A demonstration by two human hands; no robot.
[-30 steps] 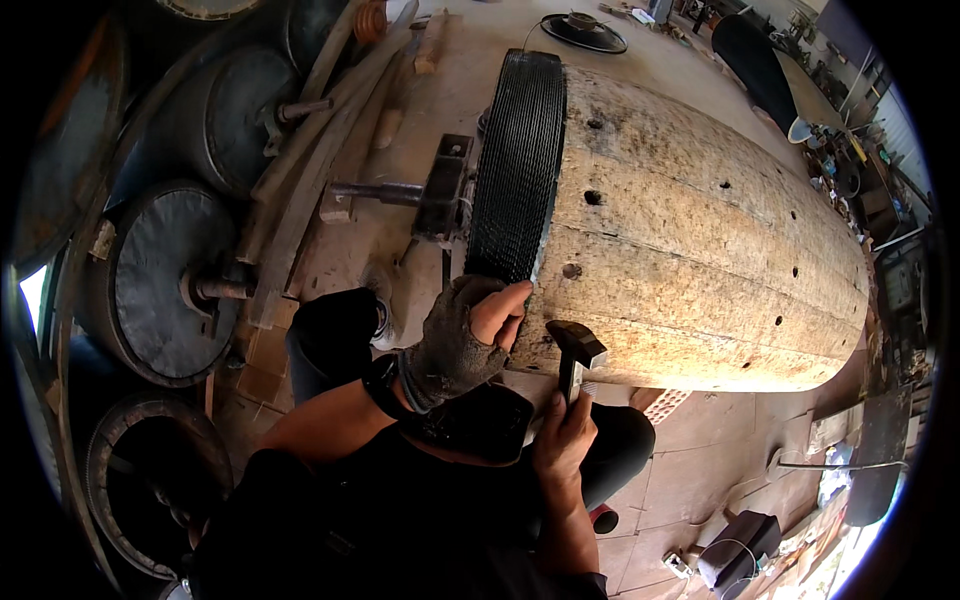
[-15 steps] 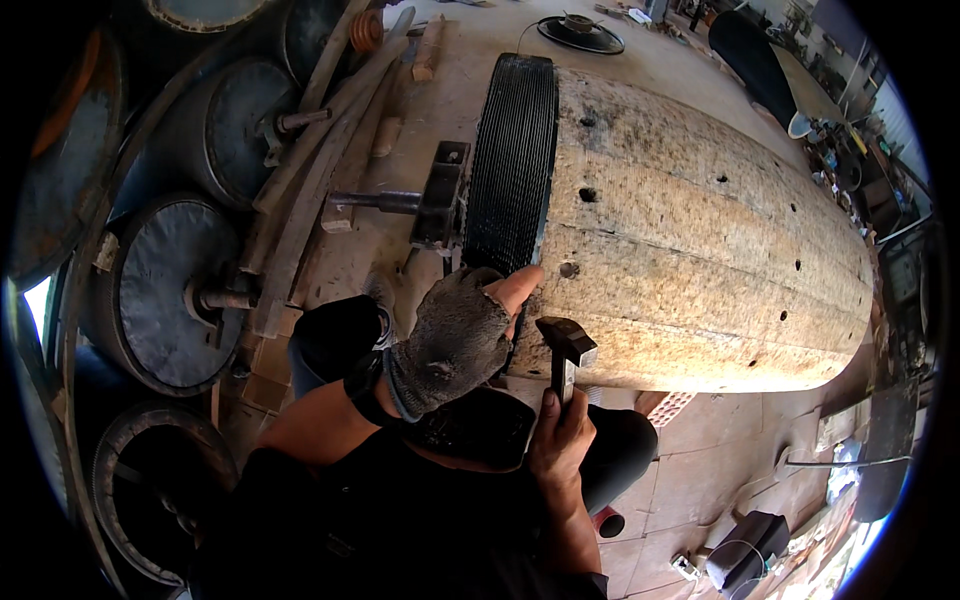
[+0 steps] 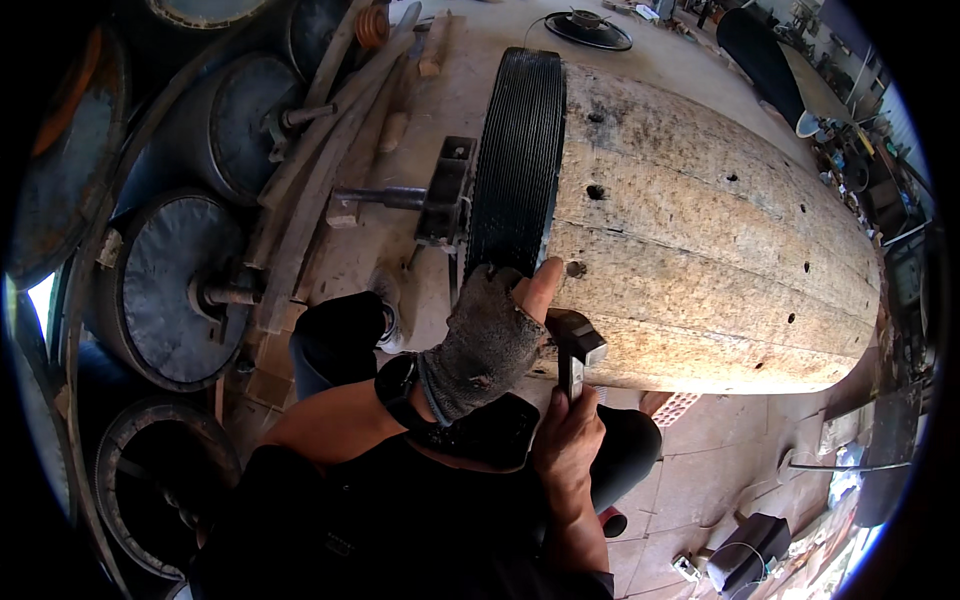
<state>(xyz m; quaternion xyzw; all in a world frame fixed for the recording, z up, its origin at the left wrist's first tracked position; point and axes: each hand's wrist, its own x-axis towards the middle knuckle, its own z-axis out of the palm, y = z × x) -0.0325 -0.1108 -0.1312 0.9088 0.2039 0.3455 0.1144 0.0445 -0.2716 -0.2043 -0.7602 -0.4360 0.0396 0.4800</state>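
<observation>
Gripping a hammer (image 3: 577, 343) at the lower centre of the frame, with the right hand (image 3: 566, 440) closed and its fingers (image 3: 586, 405) wrapped round the handle just below the dark head. Laying the left hand (image 3: 487, 345), in a grey fingerless glove, just left of the hammer, against the lower part of a ribbed black band (image 3: 515, 150), with one bare digit reaching toward pale wood; cannot tell whether anything is pinched there. Wearing a black wristwatch (image 3: 399, 392) on the left wrist. Looking past both hands to a wood-clad drum (image 3: 690, 210) across the centre and right of the frame, dotted with dark holes and ringed by the band at its left end. Seeing a metal shaft (image 3: 380, 197) at left of centre, then metal-ended drums (image 3: 180, 290) along the left edge, beside wooden planks (image 3: 318, 205). Finding, farther off at top centre, a dark round disc (image 3: 588, 32) on the floor (image 3: 690, 35).
</observation>
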